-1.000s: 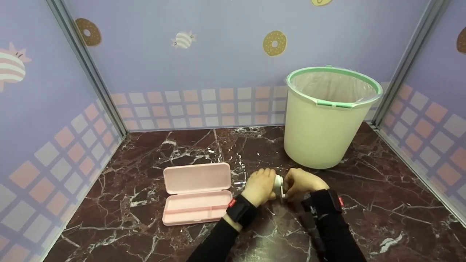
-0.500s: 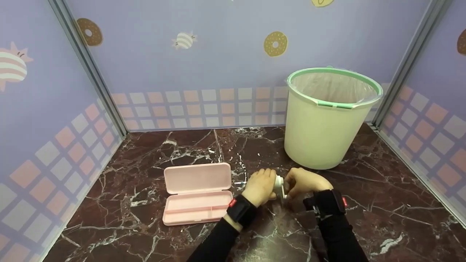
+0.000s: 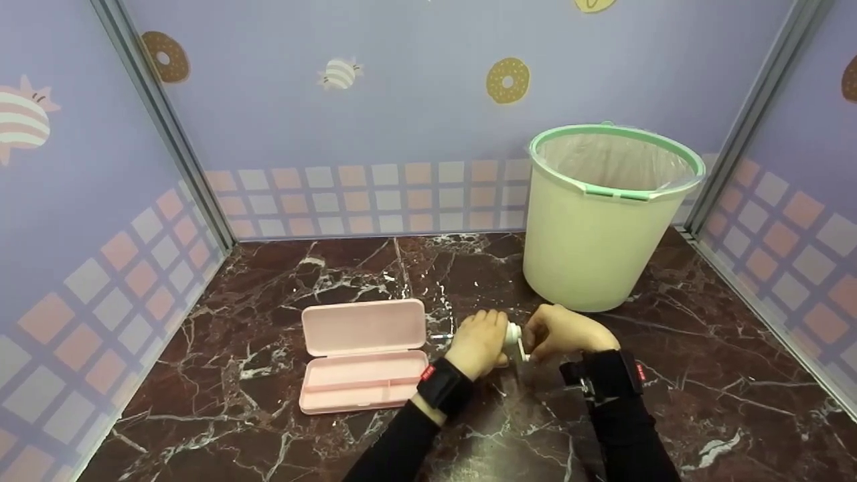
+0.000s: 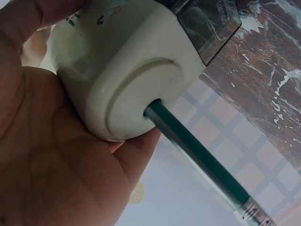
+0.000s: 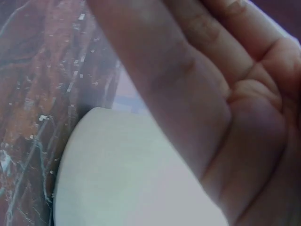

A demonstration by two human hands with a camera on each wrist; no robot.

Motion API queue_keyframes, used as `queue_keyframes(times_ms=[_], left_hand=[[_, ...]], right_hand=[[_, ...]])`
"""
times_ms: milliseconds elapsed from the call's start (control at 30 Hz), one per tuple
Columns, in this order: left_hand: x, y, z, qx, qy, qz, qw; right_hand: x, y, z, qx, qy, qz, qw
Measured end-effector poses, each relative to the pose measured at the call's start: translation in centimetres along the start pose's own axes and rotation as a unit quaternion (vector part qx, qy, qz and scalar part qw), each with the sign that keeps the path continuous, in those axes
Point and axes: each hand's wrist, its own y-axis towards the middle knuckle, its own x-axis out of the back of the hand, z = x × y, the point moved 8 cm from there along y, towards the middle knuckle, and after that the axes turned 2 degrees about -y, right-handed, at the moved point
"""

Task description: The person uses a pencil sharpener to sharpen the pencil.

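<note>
On marble table (image 3: 281,281): left hand (image 3: 477,343) gripping cream sharpener (image 4: 127,70), green pencil (image 4: 197,150) sticking out; right hand (image 3: 559,333) fingers curling on its crank (image 3: 521,349).

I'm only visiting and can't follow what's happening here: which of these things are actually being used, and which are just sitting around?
In use:
cream pencil sharpener, held by the left hand
green pencil, pushed into the sharpener
right hand, at the sharpener's other end

Lying about:
open pink pencil case
lined bin

Staged booth: cartoon donut wall panels (image 3: 507,79), marble tabletop (image 3: 301,268).
</note>
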Motion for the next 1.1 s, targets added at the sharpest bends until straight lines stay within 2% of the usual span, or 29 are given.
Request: queue_keyframes(times_ms=[333, 567, 1100], left_hand=[[0.1, 0.0, 0.1, 0.014, 0.002, 0.006, 0.9999], [0.1, -0.1, 0.3, 0.016, 0.001, -0.001, 0.9999], [0.2, -0.1, 0.2, 0.015, 0.005, -0.002, 0.9999]], right_hand=[[1.7, -0.6, 1.0, 0.06, 0.01, -0.037, 0.997], [2.4, -0.6, 1.0, 0.064, 0.02, -0.066, 0.996], [3.1, -0.8, 0.9, 0.069, 0.025, -0.095, 0.993]])
